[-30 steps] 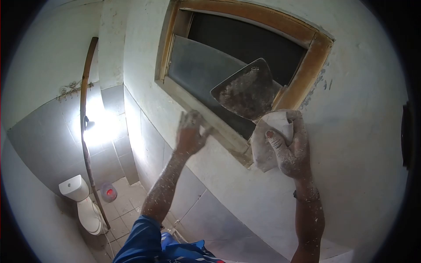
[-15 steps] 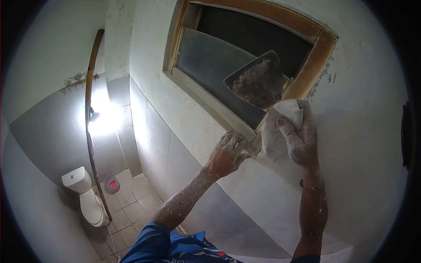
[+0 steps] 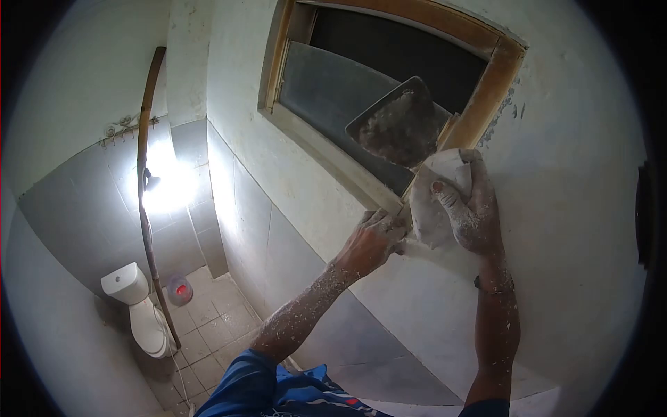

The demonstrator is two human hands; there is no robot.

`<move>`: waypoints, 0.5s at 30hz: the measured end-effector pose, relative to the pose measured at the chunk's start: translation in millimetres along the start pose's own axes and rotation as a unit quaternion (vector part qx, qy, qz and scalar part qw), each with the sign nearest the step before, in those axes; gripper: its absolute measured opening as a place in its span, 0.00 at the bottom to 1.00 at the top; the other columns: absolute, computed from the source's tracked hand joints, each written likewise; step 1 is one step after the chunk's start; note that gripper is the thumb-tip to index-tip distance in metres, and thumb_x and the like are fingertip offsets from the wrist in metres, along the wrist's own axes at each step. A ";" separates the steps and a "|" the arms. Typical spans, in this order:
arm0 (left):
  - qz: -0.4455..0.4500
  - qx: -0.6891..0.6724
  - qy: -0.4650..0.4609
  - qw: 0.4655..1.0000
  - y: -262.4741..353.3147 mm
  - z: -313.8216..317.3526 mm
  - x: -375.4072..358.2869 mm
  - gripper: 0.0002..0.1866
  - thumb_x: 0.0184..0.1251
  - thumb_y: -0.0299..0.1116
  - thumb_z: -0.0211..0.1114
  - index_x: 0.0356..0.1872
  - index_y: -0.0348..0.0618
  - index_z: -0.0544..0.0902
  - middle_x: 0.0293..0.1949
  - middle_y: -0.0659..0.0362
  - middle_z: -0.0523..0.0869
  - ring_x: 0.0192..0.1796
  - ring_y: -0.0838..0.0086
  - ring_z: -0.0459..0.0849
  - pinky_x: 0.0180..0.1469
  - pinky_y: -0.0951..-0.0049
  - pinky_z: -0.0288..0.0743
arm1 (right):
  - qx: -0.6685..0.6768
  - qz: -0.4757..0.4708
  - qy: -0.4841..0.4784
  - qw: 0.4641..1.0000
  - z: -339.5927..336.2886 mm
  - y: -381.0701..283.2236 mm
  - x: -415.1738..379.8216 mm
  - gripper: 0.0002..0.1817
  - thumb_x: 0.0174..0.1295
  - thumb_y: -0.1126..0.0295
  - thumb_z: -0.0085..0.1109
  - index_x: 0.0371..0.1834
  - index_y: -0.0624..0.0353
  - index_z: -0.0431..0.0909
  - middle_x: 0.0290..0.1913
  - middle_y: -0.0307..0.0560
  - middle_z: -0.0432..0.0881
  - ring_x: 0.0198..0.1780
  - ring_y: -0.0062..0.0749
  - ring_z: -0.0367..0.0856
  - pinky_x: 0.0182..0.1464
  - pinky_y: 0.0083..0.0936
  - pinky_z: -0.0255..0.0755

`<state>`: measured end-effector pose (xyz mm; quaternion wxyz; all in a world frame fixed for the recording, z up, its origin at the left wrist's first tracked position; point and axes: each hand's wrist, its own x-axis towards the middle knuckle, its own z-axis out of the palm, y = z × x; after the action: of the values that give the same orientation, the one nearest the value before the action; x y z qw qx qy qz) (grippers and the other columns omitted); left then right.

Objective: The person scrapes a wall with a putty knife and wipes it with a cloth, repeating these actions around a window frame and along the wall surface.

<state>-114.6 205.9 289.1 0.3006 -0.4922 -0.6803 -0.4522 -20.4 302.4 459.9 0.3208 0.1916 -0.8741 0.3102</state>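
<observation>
My right hand, dusted white, is closed around a white, powder-coated bundle beside the window's lower right corner; its thumb lies over the front. What the bundle is made of cannot be told. A flat, dark scraper-like blade, smeared with pale powder, sticks out above it across the window opening. Whether my right hand holds its lower end is hidden. My left hand, also dusty, touches the wall just under the window frame's lower corner. Its fingers are bent with the thumb apart, and nothing shows in it.
The wooden window frame surrounds a partly covering grey pane. A long wooden pole leans at the left by a bright lamp. Below stand a white toilet and a round container on the tiled floor.
My left hand has shifted right, closer to the bundle and frame corner. My right hand, bundle and blade appear slightly further left and up, as the view shifts a little.
</observation>
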 end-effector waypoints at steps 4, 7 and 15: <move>0.055 0.037 -0.024 0.998 -7.4 -5.9 -2.2 0.10 0.49 0.28 0.66 0.35 0.44 0.82 0.43 0.55 0.80 0.52 0.61 0.76 0.56 0.62 0.68 | 0.001 -0.006 -0.027 1.000 -2.6 2.5 -3.3 0.17 0.62 0.71 0.58 0.52 0.61 0.68 0.43 0.53 0.80 0.48 0.36 0.80 0.49 0.31 0.74; 0.045 0.074 -0.002 0.996 -25.7 -27.1 -24.0 0.07 0.49 0.34 0.69 0.27 0.44 0.81 0.37 0.59 0.81 0.47 0.64 0.77 0.48 0.63 0.72 | -0.025 -0.011 -0.014 1.000 -2.3 1.1 -4.4 0.17 0.61 0.70 0.59 0.51 0.61 0.68 0.42 0.54 0.81 0.46 0.38 0.81 0.48 0.32 0.74; 0.015 0.076 -0.044 0.996 9.7 -10.0 -13.8 0.37 0.53 0.51 0.68 0.60 0.40 0.70 0.59 0.51 0.74 0.64 0.57 0.69 0.67 0.55 0.57 | -0.045 -0.023 -0.024 0.998 -0.8 4.9 -2.0 0.16 0.61 0.69 0.59 0.50 0.58 0.69 0.41 0.54 0.81 0.45 0.44 0.83 0.46 0.35 0.76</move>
<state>-101.2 192.3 284.6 0.3132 -0.4977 -0.7179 -0.3724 -21.3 306.8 456.9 0.3154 0.2044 -0.8900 0.2580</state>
